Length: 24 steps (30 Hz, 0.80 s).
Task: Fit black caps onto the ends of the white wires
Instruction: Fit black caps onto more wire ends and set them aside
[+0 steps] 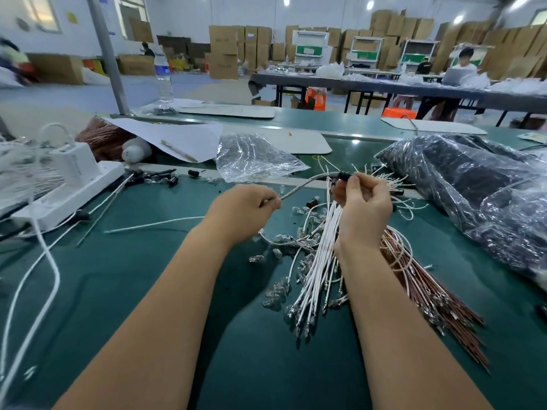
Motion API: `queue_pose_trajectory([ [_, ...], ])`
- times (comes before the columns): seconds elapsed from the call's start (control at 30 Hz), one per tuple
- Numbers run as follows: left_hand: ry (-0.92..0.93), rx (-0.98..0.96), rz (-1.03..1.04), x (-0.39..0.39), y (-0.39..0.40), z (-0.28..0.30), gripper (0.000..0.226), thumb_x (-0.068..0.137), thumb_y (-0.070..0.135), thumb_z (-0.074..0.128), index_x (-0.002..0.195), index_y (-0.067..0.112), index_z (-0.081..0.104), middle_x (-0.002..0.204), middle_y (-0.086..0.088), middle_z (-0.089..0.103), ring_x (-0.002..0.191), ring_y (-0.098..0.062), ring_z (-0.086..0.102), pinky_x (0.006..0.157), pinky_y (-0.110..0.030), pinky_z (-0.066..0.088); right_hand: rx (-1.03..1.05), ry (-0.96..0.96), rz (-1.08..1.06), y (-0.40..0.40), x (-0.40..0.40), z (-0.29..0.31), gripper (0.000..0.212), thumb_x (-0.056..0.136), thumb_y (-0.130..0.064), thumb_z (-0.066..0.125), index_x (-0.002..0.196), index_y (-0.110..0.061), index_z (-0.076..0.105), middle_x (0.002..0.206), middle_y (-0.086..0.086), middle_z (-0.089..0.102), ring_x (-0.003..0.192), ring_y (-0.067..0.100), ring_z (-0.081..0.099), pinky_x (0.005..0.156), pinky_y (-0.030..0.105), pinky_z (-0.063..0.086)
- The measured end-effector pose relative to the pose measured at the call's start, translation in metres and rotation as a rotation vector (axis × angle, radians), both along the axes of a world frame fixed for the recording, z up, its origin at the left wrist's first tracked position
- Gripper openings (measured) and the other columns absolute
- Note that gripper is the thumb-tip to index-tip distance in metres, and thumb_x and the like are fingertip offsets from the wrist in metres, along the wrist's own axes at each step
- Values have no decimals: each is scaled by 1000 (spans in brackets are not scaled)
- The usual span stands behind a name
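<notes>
My left hand (245, 209) pinches one white wire (305, 184) that arcs up and to the right. The far end of that wire sits in a small black cap (344, 175), which the fingertips of my right hand (362, 202) pinch. That same hand also grips a bundle of white wires (318, 255) hanging toward me, with metal terminals at their near ends. Loose black caps (313, 202) and small clear bulbs (276, 294) lie on the green mat (165, 261) under my hands.
A bundle of brown wires (429, 294) fans out at the right. A large clear bag of black parts (473, 184) lies at far right, a crumpled clear bag (251, 158) behind my hands. A white power strip (74, 190) and white cables sit at left.
</notes>
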<state>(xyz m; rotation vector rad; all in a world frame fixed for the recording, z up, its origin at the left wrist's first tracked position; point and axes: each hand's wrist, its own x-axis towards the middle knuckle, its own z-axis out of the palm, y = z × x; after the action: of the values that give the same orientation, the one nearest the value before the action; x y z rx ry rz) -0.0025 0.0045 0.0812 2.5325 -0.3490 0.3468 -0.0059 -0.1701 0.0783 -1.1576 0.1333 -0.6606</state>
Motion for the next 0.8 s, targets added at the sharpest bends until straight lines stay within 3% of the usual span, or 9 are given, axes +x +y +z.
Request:
queue_pose_trajectory([
  [0.1, -125, 18, 139, -6, 18, 21, 24, 98, 35, 49, 96, 21, 67, 73, 4, 63, 75, -22, 60, 70, -33, 50, -169, 41, 102, 5, -1, -1, 17, 97, -9, 53, 104, -24, 56, 86, 2, 69, 73, 7, 68, 70, 22, 56],
  [0.2, -381, 64, 362, -12, 54, 48, 25, 97, 32, 50, 95, 15, 69, 84, -8, 68, 83, -33, 60, 72, -39, 50, -365, 91, 138, 9, 0, -3, 22, 96, -13, 55, 115, -23, 56, 88, 1, 67, 75, 11, 67, 67, 23, 56],
  [0.33, -578, 86, 651, -20, 117, 70, 26, 94, 27, 52, 94, 10, 72, 81, -18, 68, 75, -38, 58, 62, -37, 40, -457, 130, 151, 11, 0, -8, 17, 96, -12, 55, 111, -17, 59, 89, 3, 66, 72, 12, 66, 68, 29, 55],
  [0.4, -536, 118, 733, -20, 143, 64, 26, 93, 22, 50, 94, 8, 72, 78, -19, 64, 69, -35, 51, 60, -36, 38, -484, 151, 149, 11, 2, -9, 13, 95, -9, 54, 104, -16, 61, 86, 5, 66, 69, 14, 65, 65, 30, 54],
  [0.53, -94, 320, 752, -14, 173, 14, 43, 90, 11, 45, 125, 31, 62, 108, -18, 65, 99, -40, 59, 81, -42, 48, -535, 167, 140, 12, 3, -11, 22, 95, -5, 51, 89, -24, 61, 78, 5, 65, 65, 18, 61, 66, 40, 54],
  [0.63, 176, 367, 782, -13, 178, -16, 48, 88, 14, 45, 124, 43, 61, 124, -8, 60, 113, -32, 51, 90, -37, 44, -602, 190, 61, 9, 3, -12, 20, 94, -7, 50, 90, -24, 62, 81, 4, 67, 67, 25, 62, 64, 40, 53],
  [0.7, 173, 388, 813, -11, 176, -19, 47, 86, 14, 45, 120, 41, 64, 129, -6, 55, 118, -31, 40, 93, -40, 36, -682, 218, -38, 5, 3, -12, 19, 93, -9, 49, 95, -22, 63, 82, -1, 66, 67, 18, 61, 56, 31, 47],
  [0.8, -34, 364, 804, -3, 156, -5, 41, 83, 14, 46, 112, 35, 68, 134, -4, 51, 119, -31, 32, 96, -44, 27, -788, 253, -205, -2, 3, -7, 22, 92, -8, 47, 98, -19, 65, 87, -3, 65, 71, 17, 58, 57, 28, 40],
])
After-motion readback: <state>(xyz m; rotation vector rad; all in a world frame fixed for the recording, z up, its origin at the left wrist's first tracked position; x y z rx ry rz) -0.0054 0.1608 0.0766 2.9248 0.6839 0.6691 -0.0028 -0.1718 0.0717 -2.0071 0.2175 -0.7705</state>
